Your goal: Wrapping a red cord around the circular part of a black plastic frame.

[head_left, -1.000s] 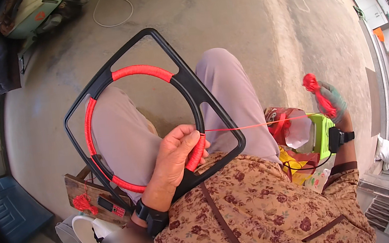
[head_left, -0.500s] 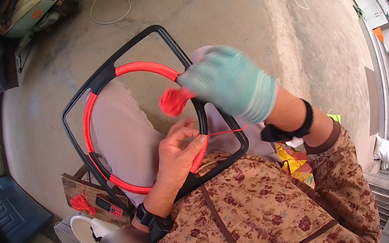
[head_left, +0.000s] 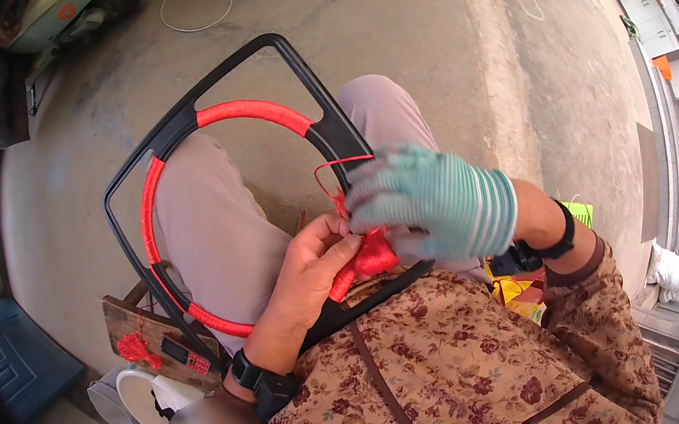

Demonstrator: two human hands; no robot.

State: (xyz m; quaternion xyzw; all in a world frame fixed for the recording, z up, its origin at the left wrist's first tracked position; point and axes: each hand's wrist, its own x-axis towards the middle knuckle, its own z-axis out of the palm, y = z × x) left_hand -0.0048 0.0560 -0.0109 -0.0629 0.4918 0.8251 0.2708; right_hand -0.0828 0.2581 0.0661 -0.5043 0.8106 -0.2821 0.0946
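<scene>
A black plastic frame (head_left: 333, 134) with a round inner ring lies tilted across my lap. Red cord is wound tightly around several stretches of the ring, such as the red wrapping (head_left: 253, 112) at the top. My bare left hand (head_left: 309, 272) pinches the ring's near right side, thumb on the wound cord. My right hand (head_left: 441, 203), in a pale green knitted glove, is closed on a bundle of red cord (head_left: 374, 254) beside the left fingertips. A loose loop of cord rises from there to the glove. The right fingertips are partly blurred.
A wooden stool (head_left: 120, 314) at my left bears another tangle of red cord (head_left: 136, 350) and a red-and-black keypad phone (head_left: 178, 352). Below it stands a white bucket (head_left: 134, 398). A yellow bag (head_left: 507, 286) lies by my right side. A pale hose (head_left: 199, 26) curls on the concrete floor.
My right hand has swung down and toward me with the cord bundle, from above the ring's right side to beside the left hand. The left hand keeps its pinch.
</scene>
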